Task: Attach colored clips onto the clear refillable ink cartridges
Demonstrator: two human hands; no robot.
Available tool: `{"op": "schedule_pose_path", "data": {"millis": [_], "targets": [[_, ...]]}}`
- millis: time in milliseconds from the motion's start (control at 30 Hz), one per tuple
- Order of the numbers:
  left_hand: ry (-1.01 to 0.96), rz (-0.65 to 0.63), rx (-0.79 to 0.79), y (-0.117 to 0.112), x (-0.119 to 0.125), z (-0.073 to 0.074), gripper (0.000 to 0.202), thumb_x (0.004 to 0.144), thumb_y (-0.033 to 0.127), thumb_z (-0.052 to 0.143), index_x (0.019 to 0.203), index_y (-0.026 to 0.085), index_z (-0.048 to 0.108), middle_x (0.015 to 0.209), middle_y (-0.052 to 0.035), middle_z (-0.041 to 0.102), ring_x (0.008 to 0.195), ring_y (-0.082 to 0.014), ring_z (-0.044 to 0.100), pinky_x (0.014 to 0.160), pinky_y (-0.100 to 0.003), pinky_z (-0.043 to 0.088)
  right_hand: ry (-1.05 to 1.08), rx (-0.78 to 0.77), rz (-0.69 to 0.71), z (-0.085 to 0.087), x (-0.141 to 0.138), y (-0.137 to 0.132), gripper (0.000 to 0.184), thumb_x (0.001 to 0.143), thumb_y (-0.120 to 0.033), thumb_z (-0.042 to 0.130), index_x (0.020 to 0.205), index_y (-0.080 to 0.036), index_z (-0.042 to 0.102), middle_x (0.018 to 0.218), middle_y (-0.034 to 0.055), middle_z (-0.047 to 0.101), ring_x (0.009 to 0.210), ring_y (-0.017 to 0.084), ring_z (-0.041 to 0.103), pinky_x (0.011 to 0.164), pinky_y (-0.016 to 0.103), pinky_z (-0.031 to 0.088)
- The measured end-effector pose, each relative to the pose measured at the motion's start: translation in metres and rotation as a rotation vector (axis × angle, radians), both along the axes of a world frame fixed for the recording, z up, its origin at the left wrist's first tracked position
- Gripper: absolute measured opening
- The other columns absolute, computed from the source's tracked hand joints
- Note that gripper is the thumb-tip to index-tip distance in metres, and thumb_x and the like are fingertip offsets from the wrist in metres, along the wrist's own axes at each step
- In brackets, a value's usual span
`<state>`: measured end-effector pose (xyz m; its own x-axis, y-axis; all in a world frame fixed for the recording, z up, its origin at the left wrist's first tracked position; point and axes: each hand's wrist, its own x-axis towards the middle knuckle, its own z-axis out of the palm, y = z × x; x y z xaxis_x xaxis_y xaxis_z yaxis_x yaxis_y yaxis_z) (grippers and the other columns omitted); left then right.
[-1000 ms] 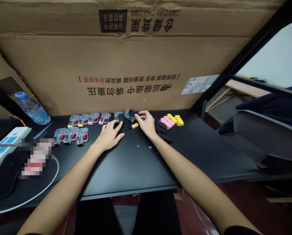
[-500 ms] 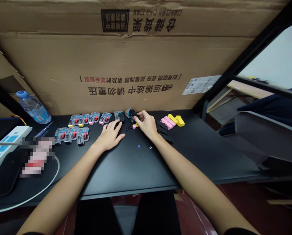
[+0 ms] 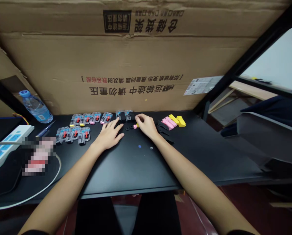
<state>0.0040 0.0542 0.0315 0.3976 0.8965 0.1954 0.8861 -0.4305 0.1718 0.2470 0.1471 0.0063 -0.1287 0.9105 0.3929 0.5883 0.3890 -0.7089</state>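
Note:
My left hand (image 3: 109,134) lies flat and open on the black table (image 3: 136,166), its fingertips next to a clear plastic piece with a black insert (image 3: 119,115). My right hand (image 3: 146,126) has bent fingers whose tips pinch the right end of a second clear plastic piece (image 3: 129,115), which rests on the table beside the first. Between my hands lie a pink ring (image 3: 135,126), a small yellow bit (image 3: 137,125) and black rings (image 3: 127,128). Left of my left hand are two rows of assembled clear pieces with blue and red insides (image 3: 90,118) (image 3: 74,134).
A big cardboard box (image 3: 136,65) walls off the table's back. Pink blocks (image 3: 168,122), yellow blocks (image 3: 180,120) and black parts (image 3: 162,126) lie right of my right hand. At the left are a water bottle (image 3: 36,107), a screwdriver (image 3: 44,129) and a power strip (image 3: 6,144).
My right hand has brought the tilted clear piece down flat onto the table, next to the other clear piece. My left hand has stayed flat in place.

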Motion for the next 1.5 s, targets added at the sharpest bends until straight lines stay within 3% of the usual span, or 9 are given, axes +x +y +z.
{"op": "schedule_pose_path", "data": {"millis": [200,300,433,567,700,900,1033,1367,1500], "targets": [[0.149,0.434,-0.107,-0.005,-0.022,0.049,0.046,0.108,0.047,0.041,0.121,0.018,0.075,0.113,-0.0195,0.078,0.108,-0.0390,0.076,0.094,-0.051,0.058,0.019,0.050,-0.032,0.011,-0.001,-0.007,0.025,0.097,-0.036,0.057,0.102,-0.022,0.077,0.100,0.0091,0.083,0.093,0.027,0.076,0.092,0.042,0.057],[0.200,0.601,-0.164,-0.002,-0.042,0.061,0.053,0.107,0.052,0.039,0.111,0.015,0.076,0.111,-0.0226,0.079,0.108,-0.0408,0.077,0.092,-0.050,0.057,0.036,0.064,-0.038,0.016,0.000,-0.010,0.025,0.097,-0.038,0.057,0.101,-0.022,0.077,0.098,0.0091,0.082,0.092,0.027,0.075,0.090,0.041,0.057],[0.205,0.676,-0.281,0.006,-0.065,0.055,0.050,0.101,0.055,0.046,0.095,0.016,0.076,0.112,-0.0243,0.080,0.112,-0.0411,0.075,0.090,-0.046,0.056,0.047,0.051,-0.050,0.022,0.004,-0.012,0.028,0.097,-0.040,0.056,0.097,-0.021,0.076,0.089,0.0080,0.081,0.079,0.025,0.073,0.081,0.039,0.055],[0.007,0.504,-0.327,0.014,-0.074,0.045,0.055,0.100,0.064,0.044,0.069,0.022,0.064,0.079,-0.0149,0.077,0.087,-0.0331,0.075,0.075,-0.038,0.052,0.038,0.040,-0.088,0.028,0.012,-0.011,0.026,0.094,-0.038,0.057,0.087,-0.021,0.076,0.079,0.0069,0.079,0.077,0.025,0.073,0.079,0.039,0.055],[-0.269,0.286,-0.416,0.016,-0.064,0.041,0.050,0.098,0.063,0.048,0.070,0.023,0.058,0.068,-0.0055,0.070,0.065,-0.0226,0.065,0.063,-0.032,0.044,0.072,-0.039,-0.112,0.040,0.025,-0.009,0.033,0.096,-0.045,0.059,0.075,-0.021,0.070,0.065,0.0065,0.074,0.061,0.022,0.069,0.065,0.035,0.055],[-0.298,0.120,-0.379,0.011,-0.041,0.040,0.040,0.097,0.054,0.052,0.075,0.022,0.061,0.070,-0.0030,0.069,0.068,-0.0203,0.063,0.065,-0.032,0.040,0.127,-0.771,0.195,0.066,0.064,-0.015,0.054,0.093,-0.069,0.066,0.066,-0.022,0.062,0.054,0.0103,0.071,0.039,0.018,0.059,0.039,0.030,0.046],[-0.212,0.131,-0.338,0.008,-0.035,0.041,0.035,0.099,0.049,0.052,0.080,0.022,0.064,0.073,-0.0033,0.072,0.072,-0.0218,0.066,0.066,-0.032,0.039,0.049,-0.997,0.152,0.072,0.081,-0.021,0.045,0.081,-0.062,0.083,0.067,-0.023,0.066,0.049,0.0093,0.068,0.033,0.024,0.059,0.035,0.037,0.050],[0.034,0.236,-0.092,0.004,-0.024,0.037,0.036,0.106,0.044,0.047,0.097,0.023,0.074,0.095,-0.0097,0.079,0.091,-0.0293,0.074,0.077,-0.036,0.049,0.051,-0.918,0.514,0.067,0.038,-0.036,0.048,0.090,-0.057,0.065,0.056,-0.024,0.062,0.046,0.0066,0.065,0.036,0.017,0.055,0.038,0.028,0.042],[0.013,-0.043,0.011,0.002,-0.012,0.028,0.033,0.108,0.034,0.046,0.120,0.021,0.074,0.121,-0.0109,0.079,0.114,-0.0284,0.072,0.100,-0.041,0.050,0.149,-0.813,0.579,0.063,0.005,-0.051,0.046,0.091,-0.058,0.064,0.060,-0.024,0.062,0.046,0.0028,0.064,0.036,0.015,0.053,0.038,0.026,0.036]]}}
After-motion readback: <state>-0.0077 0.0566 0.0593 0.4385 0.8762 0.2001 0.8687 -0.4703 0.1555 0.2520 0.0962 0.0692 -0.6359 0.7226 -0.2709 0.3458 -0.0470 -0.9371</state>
